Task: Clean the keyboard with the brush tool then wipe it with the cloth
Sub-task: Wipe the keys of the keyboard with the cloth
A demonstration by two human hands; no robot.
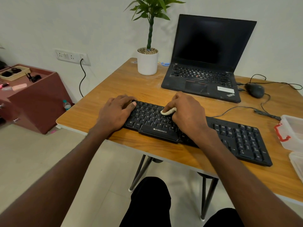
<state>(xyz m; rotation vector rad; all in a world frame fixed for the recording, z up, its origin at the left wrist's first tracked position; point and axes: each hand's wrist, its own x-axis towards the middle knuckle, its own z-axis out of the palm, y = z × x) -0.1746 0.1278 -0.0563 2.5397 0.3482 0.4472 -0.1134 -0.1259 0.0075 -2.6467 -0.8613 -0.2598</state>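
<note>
Black keyboard [196,130] under white cloth [168,111]

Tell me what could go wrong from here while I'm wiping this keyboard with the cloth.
1. The keyboard lies close to the table's near edge; a hard push from the right hand with the cloth might slide it off, though the left hand steadies its left end.
2. The keyboard's cable trails near the mouse; shifting the keyboard could tug it.
3. The small bunched cloth may snag keycaps.
</note>
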